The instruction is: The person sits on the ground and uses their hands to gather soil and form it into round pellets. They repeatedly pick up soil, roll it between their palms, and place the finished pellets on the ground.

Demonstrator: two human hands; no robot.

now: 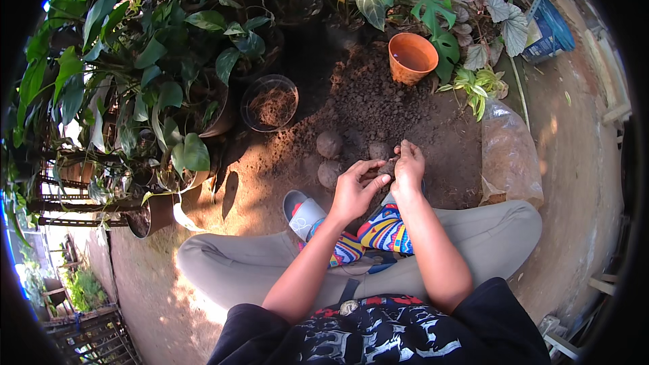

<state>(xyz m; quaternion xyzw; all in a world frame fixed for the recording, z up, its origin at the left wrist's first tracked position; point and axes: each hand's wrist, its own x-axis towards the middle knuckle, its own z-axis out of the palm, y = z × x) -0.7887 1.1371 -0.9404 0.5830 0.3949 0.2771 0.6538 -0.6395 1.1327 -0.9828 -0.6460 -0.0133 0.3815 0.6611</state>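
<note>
Between my two hands is a dark ball of soil [388, 169], partly covered by the fingers. My left hand [358, 186] touches it from the left with thumb and fingertips, while my right hand [408, 166] cups its right side. Just beyond the hands another soil ball [380, 150] lies on the ground. Two more round soil balls, one farther off [329, 144] and one nearer me [329, 173], sit to the left of my hands. A heap of loose dark soil [375, 99] spreads out behind them.
An orange plastic pot [413, 58] stands on the heap's far right edge. Left of the heap is a clear bowl [269, 103] holding brown fibre. A filled plastic bag [509, 154] lies at right. Potted leafy plants [152, 86] crowd the left; my crossed legs [233, 263] frame the near side.
</note>
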